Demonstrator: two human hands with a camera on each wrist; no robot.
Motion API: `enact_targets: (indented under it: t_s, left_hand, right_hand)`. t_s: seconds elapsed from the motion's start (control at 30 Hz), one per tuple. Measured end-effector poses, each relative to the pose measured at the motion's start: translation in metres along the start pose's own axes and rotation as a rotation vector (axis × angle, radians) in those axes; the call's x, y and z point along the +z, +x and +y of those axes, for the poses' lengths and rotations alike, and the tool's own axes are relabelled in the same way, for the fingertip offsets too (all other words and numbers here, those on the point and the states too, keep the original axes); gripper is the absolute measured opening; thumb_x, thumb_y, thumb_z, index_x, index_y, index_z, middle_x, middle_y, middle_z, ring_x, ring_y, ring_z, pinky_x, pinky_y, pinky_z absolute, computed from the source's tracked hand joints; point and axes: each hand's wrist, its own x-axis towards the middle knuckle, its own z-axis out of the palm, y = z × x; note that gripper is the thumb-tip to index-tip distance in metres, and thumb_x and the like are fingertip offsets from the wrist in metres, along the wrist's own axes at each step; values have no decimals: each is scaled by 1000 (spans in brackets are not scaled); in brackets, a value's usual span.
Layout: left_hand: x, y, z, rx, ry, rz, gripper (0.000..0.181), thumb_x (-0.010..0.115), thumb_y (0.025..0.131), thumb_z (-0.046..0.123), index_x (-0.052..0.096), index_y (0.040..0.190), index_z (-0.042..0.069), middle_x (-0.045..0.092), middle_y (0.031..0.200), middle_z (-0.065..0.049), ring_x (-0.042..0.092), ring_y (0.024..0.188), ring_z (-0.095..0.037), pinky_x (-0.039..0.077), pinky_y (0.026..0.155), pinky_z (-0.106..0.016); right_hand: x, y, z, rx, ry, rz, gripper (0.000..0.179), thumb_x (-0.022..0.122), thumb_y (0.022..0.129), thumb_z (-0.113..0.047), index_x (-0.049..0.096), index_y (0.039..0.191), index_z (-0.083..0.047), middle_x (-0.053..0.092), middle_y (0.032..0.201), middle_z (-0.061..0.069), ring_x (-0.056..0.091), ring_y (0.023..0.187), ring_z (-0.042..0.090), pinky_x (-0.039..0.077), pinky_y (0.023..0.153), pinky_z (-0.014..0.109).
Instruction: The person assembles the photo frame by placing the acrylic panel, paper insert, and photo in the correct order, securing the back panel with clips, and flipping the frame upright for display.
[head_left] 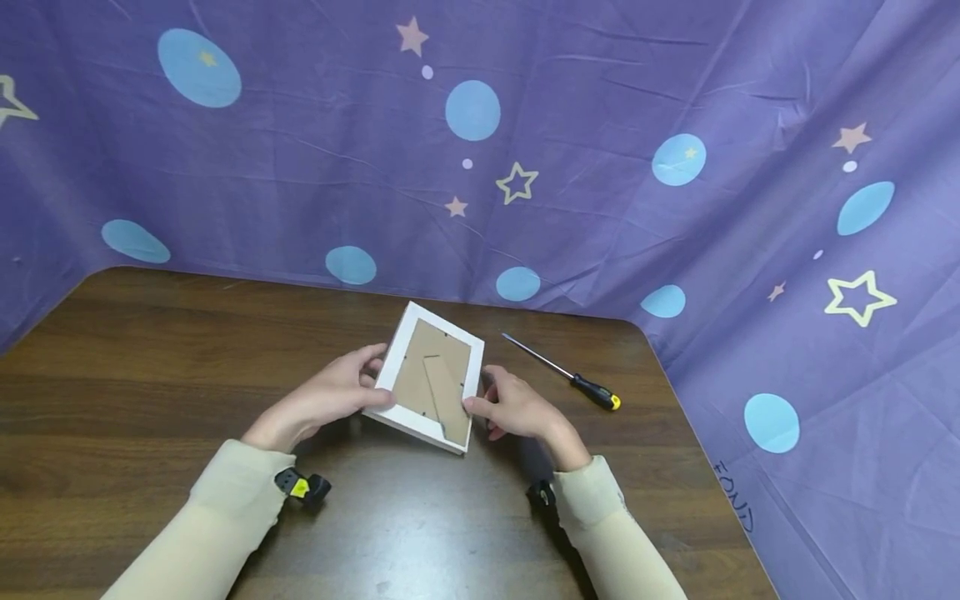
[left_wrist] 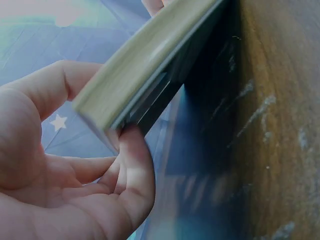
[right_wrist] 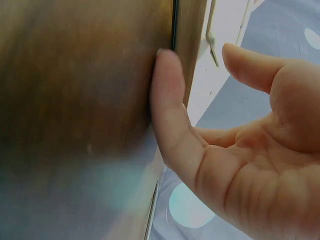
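A white picture frame (head_left: 399, 409) is tilted above the table, its brown backing board (head_left: 416, 379) and easel leg (head_left: 444, 392) facing up. My left hand (head_left: 337, 390) grips its left side, thumb on the back and fingers underneath. At the right edge, my right hand (head_left: 521, 406) holds the frame between thumb and fingers. In the right wrist view a fingertip (right_wrist: 167, 75) presses the frame's front side, with the thumb by the back. The left wrist view shows the frame's pale edge (left_wrist: 135, 65) between the left thumb and fingers.
A screwdriver (head_left: 596, 392) with a black and yellow handle lies on the wooden table (head_left: 150, 400), right of the frame. A purple curtain (head_left: 315, 142) with stars and blue ovals hangs behind the table and along its right side.
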Motion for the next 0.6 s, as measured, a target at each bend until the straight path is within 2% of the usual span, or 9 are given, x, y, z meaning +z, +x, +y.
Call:
enact_targets:
  t_s: [0.17,0.37,0.6]
  left_hand:
    - [-2,0,4,42,-3,42,101,77,83,3,19,165,-8,47,148,-28,61,118,-35,56,90,-28]
    - [0,-1,10,97,27,66,103,78,80,-1,20,166,-5,49,149,-27,60,124,-37,55,93,-27]
    - [1,-6,18,130,140,169,99,78,77,-1,33,165,1,54,140,-25,60,115,-35,55,89,-34]
  right_hand:
    - [-9,0,2,-22,43,83,73,70,104,-22,32,159,9,63,106,17,69,77,23,66,63,36]
    - [-18,3,1,-69,198,195,63,66,105,-13,36,155,9,61,115,19,71,93,35,67,72,40]
    - [-24,11,-16,-66,375,245,58,64,106,-11,38,155,4,56,124,21,63,111,44,67,81,42]
